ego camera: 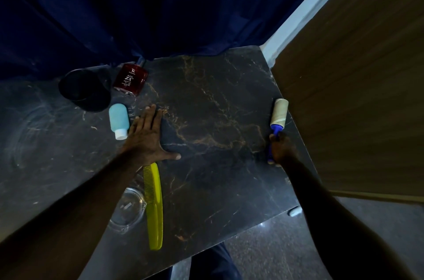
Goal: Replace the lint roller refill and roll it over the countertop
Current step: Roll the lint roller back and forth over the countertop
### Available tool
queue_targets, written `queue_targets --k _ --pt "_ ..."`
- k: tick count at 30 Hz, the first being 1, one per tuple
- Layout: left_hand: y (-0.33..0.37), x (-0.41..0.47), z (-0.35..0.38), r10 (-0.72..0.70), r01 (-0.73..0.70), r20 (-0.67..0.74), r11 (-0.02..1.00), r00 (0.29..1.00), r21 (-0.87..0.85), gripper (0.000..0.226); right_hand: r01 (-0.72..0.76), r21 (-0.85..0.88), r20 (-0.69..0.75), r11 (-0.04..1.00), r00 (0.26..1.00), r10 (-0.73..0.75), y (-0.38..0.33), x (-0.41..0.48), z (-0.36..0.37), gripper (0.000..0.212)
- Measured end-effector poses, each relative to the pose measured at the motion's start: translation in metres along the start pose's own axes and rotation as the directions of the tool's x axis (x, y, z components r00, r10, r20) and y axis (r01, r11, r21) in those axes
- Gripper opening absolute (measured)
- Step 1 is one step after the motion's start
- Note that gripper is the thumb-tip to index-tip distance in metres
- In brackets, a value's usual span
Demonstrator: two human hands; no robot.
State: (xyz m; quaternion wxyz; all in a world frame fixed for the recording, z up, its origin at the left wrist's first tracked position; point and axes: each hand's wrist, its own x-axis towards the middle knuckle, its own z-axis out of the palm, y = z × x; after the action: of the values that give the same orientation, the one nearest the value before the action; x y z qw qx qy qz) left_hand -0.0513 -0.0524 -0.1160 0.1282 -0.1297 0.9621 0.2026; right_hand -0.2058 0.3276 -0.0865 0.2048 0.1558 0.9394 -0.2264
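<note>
The right hand [281,148] is closing around the blue handle of the lint roller [278,119], fingers wrapped tight on it, while the roll itself is lying on the dark marble countertop [218,107] at its far right side, hard against the wooden panel [355,96] that is bordering that edge. The left hand [149,135] is pressing flat on the countertop with fingers spread apart, holding nothing.

Taking the roller as the landmark: the left hand is sitting well to its left, with a teal bottle [118,122] just beyond that hand's fingers, then a red perfume bottle [130,79] and a black cup [83,89] further left and back. A yellow comb [154,206] and a clear glass dish [128,208] are lying left of the roller and nearer the person.

The roll is looking full and pale, so the refill is probably already on and rolling is likely under way. The risks I am judging: a stroke straight ahead is likely scraping the roll's end along the panel; a wide leftward sweep is risking a knocked bottle or a sticky sheet grabbing the comb; and the countertop's right corner is close behind the hand, so a backward pull is risking running off the edge
</note>
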Motion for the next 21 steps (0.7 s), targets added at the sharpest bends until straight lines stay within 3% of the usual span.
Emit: queue_targets --k 11,15,21 --pt "0.002 -0.001 -0.004 -0.001 0.001 0.021 1.000 1.000 0.003 0.163 0.143 -0.112 0.011 0.983 0.990 -0.143 -0.013 -0.008 0.002 0.035" --pt "0.003 -0.002 -0.005 -0.004 0.004 0.025 1.000 1.000 0.003 0.163 0.169 -0.105 0.103 0.980 0.982 -0.158 -0.028 -0.019 0.014 0.039" --pt "0.005 -0.003 -0.008 -0.014 0.014 0.046 1.000 0.999 0.011 0.162 0.318 -0.237 0.147 0.918 0.946 -0.289 -0.061 -0.049 0.040 0.041"
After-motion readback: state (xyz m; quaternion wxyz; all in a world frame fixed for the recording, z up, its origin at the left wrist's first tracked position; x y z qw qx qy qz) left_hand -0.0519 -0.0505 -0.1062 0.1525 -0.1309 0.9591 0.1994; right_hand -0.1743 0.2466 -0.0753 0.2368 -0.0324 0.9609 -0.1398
